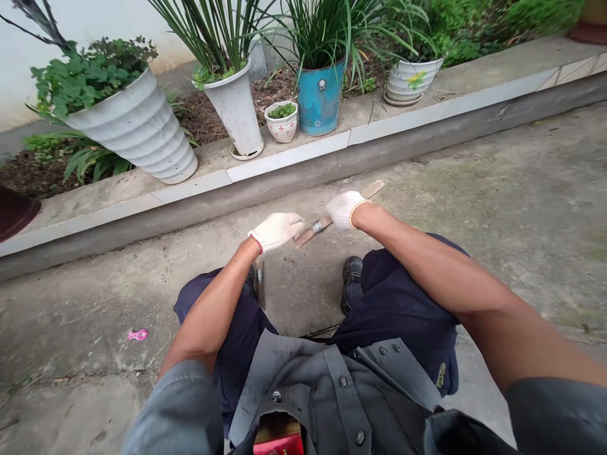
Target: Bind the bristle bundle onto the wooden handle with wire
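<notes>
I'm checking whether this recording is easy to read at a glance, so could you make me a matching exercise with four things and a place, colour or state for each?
Things:
1. left hand
2. right hand
3. blue pot
4. pink object

Descriptions:
A. on the ledge, with long green leaves
B. closed around a brush
C. lying on the ground
D. in a glove with a red edge

Pairs: 1-D, 2-B, 3-A, 4-C

The floor is stained grey concrete. On it lie a brush, beside the left shoe, and a pink scrap.
</notes>
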Demonstrator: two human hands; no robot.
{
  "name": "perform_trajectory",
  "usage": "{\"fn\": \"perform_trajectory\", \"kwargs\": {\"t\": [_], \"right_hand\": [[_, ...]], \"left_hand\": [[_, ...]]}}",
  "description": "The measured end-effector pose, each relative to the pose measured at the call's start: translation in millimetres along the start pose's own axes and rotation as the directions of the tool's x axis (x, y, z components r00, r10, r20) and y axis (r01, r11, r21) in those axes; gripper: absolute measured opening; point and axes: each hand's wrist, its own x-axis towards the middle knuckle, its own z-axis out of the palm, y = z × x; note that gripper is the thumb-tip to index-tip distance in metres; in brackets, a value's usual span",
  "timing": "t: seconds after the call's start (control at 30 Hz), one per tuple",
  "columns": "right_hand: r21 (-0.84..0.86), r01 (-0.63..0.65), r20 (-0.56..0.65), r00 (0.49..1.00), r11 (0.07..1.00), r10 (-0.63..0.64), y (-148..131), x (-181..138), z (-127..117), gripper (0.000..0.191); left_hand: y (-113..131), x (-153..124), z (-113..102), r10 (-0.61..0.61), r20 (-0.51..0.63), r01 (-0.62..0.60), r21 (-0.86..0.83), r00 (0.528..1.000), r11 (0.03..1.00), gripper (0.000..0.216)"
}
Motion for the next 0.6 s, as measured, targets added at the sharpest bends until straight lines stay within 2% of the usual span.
{"fn": "perform_trajectory", "kwargs": {"t": [0.07,0.13,0.23,0.3,0.4,0.5,0.6], "right_hand": [[0.053,0.133,0.098,0.986,0.990,-0.137,-0.4,-3.6,4.5,0.027],[0.112,0.246,0.166,0.951,0.963,-0.262,1.7,-6.5,6.9,0.023],[0.171,0.384,0.163,0.897,0.908,-0.410,8.0,-11.7,4.8,0.022],[0.240,0.410,0.114,0.888,0.880,-0.445,12.9,-16.7,-0.2,0.024],[0.356,0.352,0.028,0.922,0.866,-0.386,18.7,-22.9,-10.5,0.030],[0.379,0.230,-0.082,0.973,0.896,-0.215,22.1,-20.4,-20.4,0.034],[0.334,0.073,-0.182,0.983,0.940,-0.012,24.6,-7.9,-24.6,0.036]], "left_hand": [[0.5,-1.7,-4.5,-0.001,-0.023,0.001,0.009,1.000,1.000,0.031],[0.7,-2.6,-7.6,-0.031,-0.026,0.031,-0.012,0.999,0.999,0.032],[-2.1,-1.6,-9.8,-0.057,-0.015,0.056,-0.030,0.998,0.998,0.033],[-6.5,0.2,-9.5,-0.027,-0.011,0.027,-0.037,1.000,0.999,0.033],[-13.4,3.1,-5.3,0.011,0.007,-0.010,-0.137,1.000,0.990,0.033],[-15.2,4.9,2.4,-0.070,0.001,0.068,-0.236,0.998,0.969,0.039],[-11.0,5.3,10.8,-0.085,-0.012,0.082,-0.154,0.996,0.985,0.041]]}}
